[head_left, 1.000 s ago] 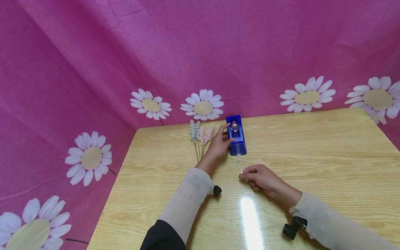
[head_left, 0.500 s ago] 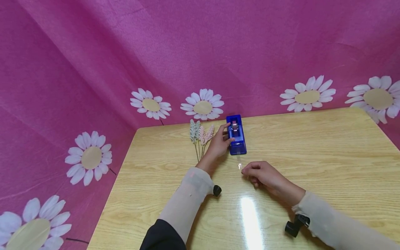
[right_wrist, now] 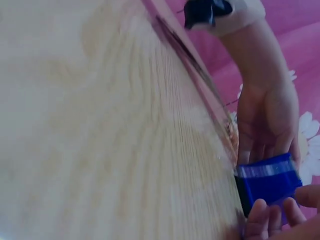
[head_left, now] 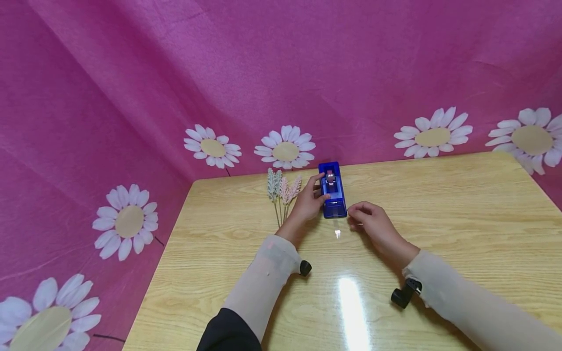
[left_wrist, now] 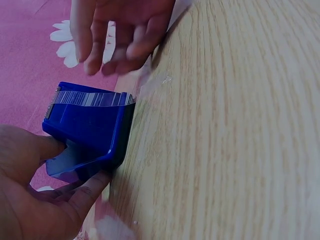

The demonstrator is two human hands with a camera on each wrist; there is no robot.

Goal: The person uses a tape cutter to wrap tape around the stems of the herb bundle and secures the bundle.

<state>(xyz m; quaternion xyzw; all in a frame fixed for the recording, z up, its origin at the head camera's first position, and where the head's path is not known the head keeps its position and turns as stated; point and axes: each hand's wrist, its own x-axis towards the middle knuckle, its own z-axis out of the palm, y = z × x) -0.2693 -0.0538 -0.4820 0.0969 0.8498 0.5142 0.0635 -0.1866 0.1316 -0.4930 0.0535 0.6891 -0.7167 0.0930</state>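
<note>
A blue tape dispenser [head_left: 335,210] stands near the far edge of the table. My left hand [head_left: 309,201] grips it from the left side, thumb and fingers on its walls. Clear tape [left_wrist: 90,98] runs from the toothed cutter down the dispenser's front, and its loose end lies on the tabletop, shiny in the head view. My right hand [head_left: 372,222] hovers by the dispenser's front right corner. In the left wrist view its fingers [left_wrist: 135,47] are loosely bent, apart from the tape, with nothing seen between them. The roll sits inside the dispenser.
Left of the dispenser lie artificial flower sprigs, grey-green [head_left: 273,185] and pink [head_left: 290,189], their stems partly behind my left wrist. The wooden table [head_left: 439,219] meets a pink daisy-print cloth [head_left: 351,73] at the back and left.
My right hand has let go of the tape's end and moved up to the dispenser's right front corner. The tape has dropped onto the table. The left hand has kept its hold.
</note>
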